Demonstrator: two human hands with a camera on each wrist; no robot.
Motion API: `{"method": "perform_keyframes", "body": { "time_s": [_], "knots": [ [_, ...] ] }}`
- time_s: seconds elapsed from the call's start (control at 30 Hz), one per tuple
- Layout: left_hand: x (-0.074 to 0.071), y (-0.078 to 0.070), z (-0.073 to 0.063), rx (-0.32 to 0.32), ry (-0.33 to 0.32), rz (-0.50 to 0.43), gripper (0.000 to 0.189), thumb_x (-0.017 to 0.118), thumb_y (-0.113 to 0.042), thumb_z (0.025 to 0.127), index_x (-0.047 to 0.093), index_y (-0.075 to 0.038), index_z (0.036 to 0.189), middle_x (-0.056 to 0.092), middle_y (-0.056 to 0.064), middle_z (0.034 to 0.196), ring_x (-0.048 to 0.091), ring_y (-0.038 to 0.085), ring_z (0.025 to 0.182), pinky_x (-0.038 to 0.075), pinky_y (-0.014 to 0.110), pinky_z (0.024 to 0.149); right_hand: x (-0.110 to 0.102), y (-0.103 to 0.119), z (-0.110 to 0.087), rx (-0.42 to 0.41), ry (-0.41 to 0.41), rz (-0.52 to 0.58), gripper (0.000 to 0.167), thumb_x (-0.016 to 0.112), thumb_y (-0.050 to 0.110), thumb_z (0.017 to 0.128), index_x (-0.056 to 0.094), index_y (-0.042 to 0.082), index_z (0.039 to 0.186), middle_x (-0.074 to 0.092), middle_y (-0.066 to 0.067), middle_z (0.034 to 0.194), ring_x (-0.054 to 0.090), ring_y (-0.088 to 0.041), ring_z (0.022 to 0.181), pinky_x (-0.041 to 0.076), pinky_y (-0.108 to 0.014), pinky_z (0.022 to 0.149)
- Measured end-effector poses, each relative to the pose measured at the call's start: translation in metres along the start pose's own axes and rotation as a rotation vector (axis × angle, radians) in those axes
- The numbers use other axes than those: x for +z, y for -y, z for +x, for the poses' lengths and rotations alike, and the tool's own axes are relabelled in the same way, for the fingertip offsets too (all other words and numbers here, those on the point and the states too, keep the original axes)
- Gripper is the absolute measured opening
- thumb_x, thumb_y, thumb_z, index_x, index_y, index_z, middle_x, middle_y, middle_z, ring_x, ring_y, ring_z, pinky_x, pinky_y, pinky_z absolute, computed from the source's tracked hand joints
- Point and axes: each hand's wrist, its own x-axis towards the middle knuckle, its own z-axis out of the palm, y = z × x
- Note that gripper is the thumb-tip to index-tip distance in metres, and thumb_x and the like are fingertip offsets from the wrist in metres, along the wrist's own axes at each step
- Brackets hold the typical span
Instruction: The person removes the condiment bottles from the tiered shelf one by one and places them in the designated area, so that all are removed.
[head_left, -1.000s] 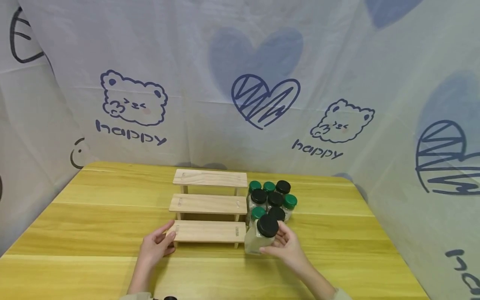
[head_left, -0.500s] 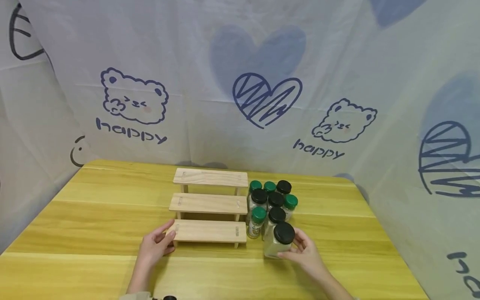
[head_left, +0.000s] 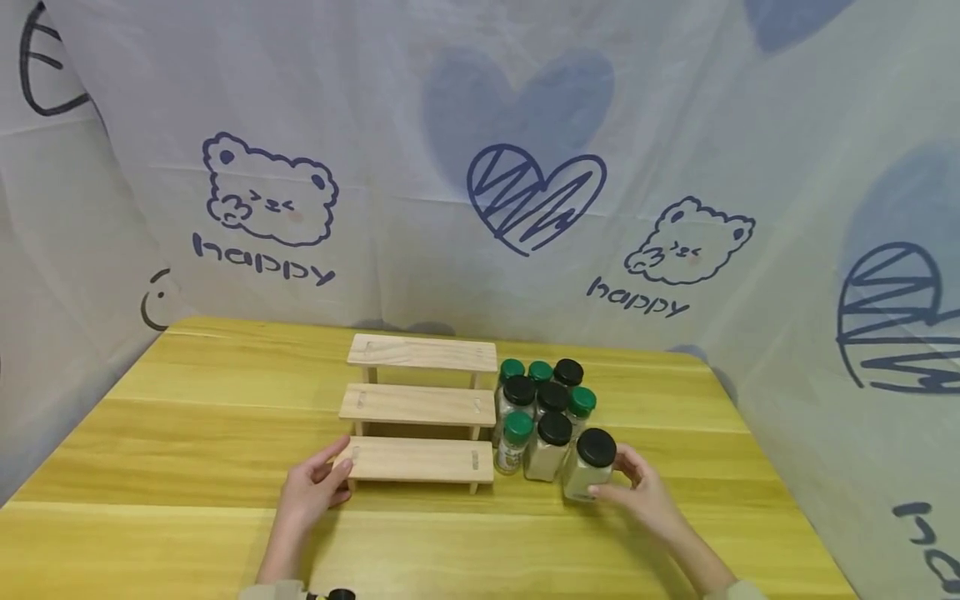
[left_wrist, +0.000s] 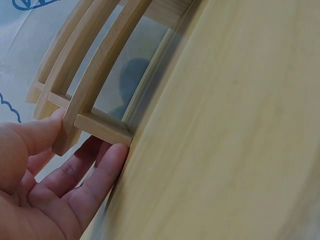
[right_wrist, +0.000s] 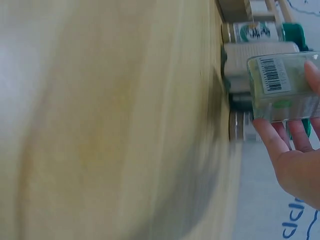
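Observation:
A three-step wooden display rack point(head_left: 420, 460) stands on the table. At the left end of its lowest step, my left hand point(head_left: 306, 493) grips the board and leg; in the left wrist view the thumb lies on the board end and a fingertip by the leg point(left_wrist: 104, 128). My right hand point(head_left: 647, 498) holds a square clear spice jar point(head_left: 587, 477) with a black lid and pale contents. In the right wrist view its barcode label point(right_wrist: 273, 75) shows and its base looks raised off the table. Several spice jars with green lids point(head_left: 517, 427) and black lids point(head_left: 555, 428) stand beside the rack.
The yellow wood-grain table point(head_left: 187, 467) extends around the rack and jars. A white cloth point(head_left: 405, 108) with blue hearts and bear drawings hangs behind it. A small black object point(head_left: 342, 594) shows at the bottom edge near the left sleeve.
My right hand has carried the black-lidded spice jar rightward, away from the rack's front corner, uncovering the green-lidded and black-lidded jars behind it. My left hand stays on the rack.

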Motion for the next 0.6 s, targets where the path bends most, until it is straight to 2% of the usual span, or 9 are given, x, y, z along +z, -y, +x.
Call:
{"method": "perform_keyframes", "body": {
  "time_s": [0.07, 0.3, 0.43, 0.6],
  "knots": [
    [0.000, 0.001, 0.000, -0.008, 0.000, -0.004, 0.041, 0.053, -0.007, 0.090, 0.044, -0.003, 0.130, 0.052, 0.029, 0.114, 0.058, 0.017, 0.077, 0.054, 0.027, 0.067, -0.004, -0.003, 0.004, 0.011, 0.002, -0.034, 0.043, 0.070, -0.006, 0.071, 0.051, -0.007, 0.110, 0.058, 0.005, 0.098, 0.052, -0.008, 0.090, 0.041, -0.019, 0.082],
    [-0.001, -0.001, 0.000, -0.017, 0.019, 0.021, 0.042, 0.052, -0.012, 0.091, 0.043, -0.006, 0.132, 0.039, 0.033, 0.126, 0.056, 0.023, 0.091, 0.054, 0.028, 0.070, -0.003, -0.006, 0.021, 0.190, -0.018, -0.042, 0.047, 0.070, -0.001, 0.074, 0.049, -0.005, 0.116, 0.056, -0.009, 0.104, 0.051, -0.015, 0.095, 0.042, -0.028, 0.089],
    [-0.001, -0.002, -0.001, -0.025, 0.011, 0.020, 0.042, 0.052, -0.011, 0.091, 0.043, -0.005, 0.132, 0.042, 0.033, 0.124, 0.057, 0.023, 0.088, 0.054, 0.028, 0.070, 0.000, -0.013, 0.029, 0.204, -0.010, -0.039, 0.046, 0.069, -0.002, 0.074, 0.049, -0.005, 0.115, 0.055, -0.011, 0.106, 0.051, -0.017, 0.097, 0.042, -0.030, 0.089],
    [-0.001, -0.003, -0.002, -0.023, 0.010, 0.036, 0.042, 0.053, -0.011, 0.091, 0.044, -0.005, 0.131, 0.044, 0.033, 0.122, 0.056, 0.025, 0.092, 0.054, 0.029, 0.070, 0.004, -0.020, 0.033, 0.229, -0.022, -0.006, 0.044, 0.068, -0.007, 0.074, 0.049, -0.007, 0.114, 0.054, -0.007, 0.103, 0.050, -0.010, 0.095, 0.043, -0.022, 0.084]
  ]
}}
